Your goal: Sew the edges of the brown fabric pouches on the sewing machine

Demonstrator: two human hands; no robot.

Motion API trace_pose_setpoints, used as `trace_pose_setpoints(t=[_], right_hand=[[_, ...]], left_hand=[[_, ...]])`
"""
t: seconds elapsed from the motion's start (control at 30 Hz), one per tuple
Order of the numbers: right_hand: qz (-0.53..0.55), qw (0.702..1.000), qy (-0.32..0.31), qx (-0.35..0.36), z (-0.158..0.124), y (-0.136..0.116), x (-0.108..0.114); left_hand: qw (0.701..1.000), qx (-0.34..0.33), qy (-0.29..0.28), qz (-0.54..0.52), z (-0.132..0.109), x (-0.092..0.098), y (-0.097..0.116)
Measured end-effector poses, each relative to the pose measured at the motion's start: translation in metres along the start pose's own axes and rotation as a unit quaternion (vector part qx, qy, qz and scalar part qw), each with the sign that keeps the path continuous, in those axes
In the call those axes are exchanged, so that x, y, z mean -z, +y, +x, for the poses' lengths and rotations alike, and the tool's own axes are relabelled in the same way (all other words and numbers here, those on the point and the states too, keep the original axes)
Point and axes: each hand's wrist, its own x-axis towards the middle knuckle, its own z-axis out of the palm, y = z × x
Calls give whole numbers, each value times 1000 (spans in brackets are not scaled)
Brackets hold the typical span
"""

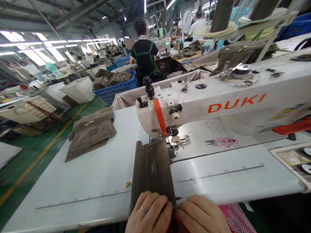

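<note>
A dark olive fabric panel with a small label lies lengthwise on the white sewing table, its far right corner at the presser foot of the sewing machine. My left hand, wearing a ring, is closed on the panel's near end. Beside it, my right hand pinches the near right corner, fingers pressed together. Both hands almost touch at that edge. A gold zipper pull sticks out at the panel's left side. The undersides of my fingers are hidden.
Sewn olive pieces are stacked at the table's left. Pink thread snips lie under the machine arm. A blue crate of similar pieces stands beyond the table. A co-worker sits ahead, facing away. Thread cones stand at upper right.
</note>
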Motion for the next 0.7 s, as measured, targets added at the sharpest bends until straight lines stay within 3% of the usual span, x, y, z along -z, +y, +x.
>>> trace_pose_setpoints(t=[0.1, 0.17, 0.27, 0.4, 0.6, 0.7], right_hand=[[-11, 999, 34, -17, 0, 0, -7], [-12, 999, 45, -20, 2, 0, -7], [-3, 1000, 7, -16, 5, 2, 5], [21, 998, -48, -16, 10, 3, 20], [48, 998, -39, -14, 11, 4, 19], [51, 998, -30, -20, 9, 3, 18]], left_hand=[[1000, 8, 19, -18, 3, 0, -2], [997, 37, -12, -65, 8, 4, -4], [986, 65, -83, -132, 19, 12, -8], [970, 82, -134, -184, 24, 19, -10], [992, 67, -59, -92, 8, 7, -4], [993, 58, -52, -83, 6, 3, -3]])
